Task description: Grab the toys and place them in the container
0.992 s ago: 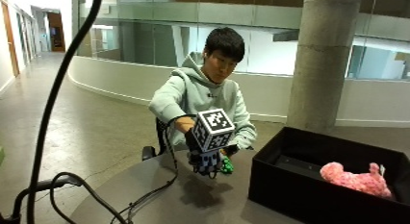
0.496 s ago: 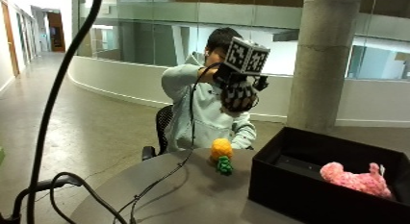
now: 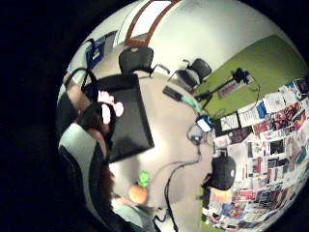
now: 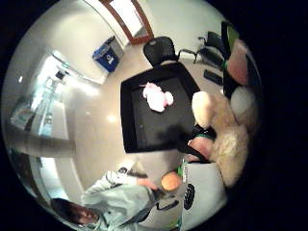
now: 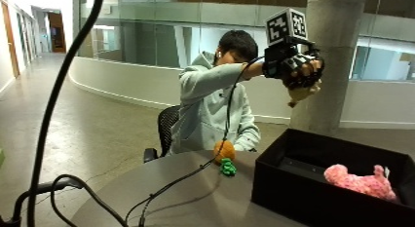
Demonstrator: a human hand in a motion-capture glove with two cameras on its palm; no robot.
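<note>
My gloved right hand point(image 5: 299, 71) is raised high at the upper right of the frame, fingers curled round a tan plush toy point(image 5: 302, 94). Below, at lower right, the black container point(image 5: 292, 185) holds a pink plush point(image 5: 360, 181). An orange carrot toy point(image 5: 224, 156) lies on the table point(image 5: 188, 202) mid-frame.

Carrot toy point(image 5: 224, 159) on table point(image 5: 181, 198) — left of container point(image 5: 285, 188).

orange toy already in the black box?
No: in the outside view the orange toy sits on the table beside the black box, which holds only a pink toy.
</note>
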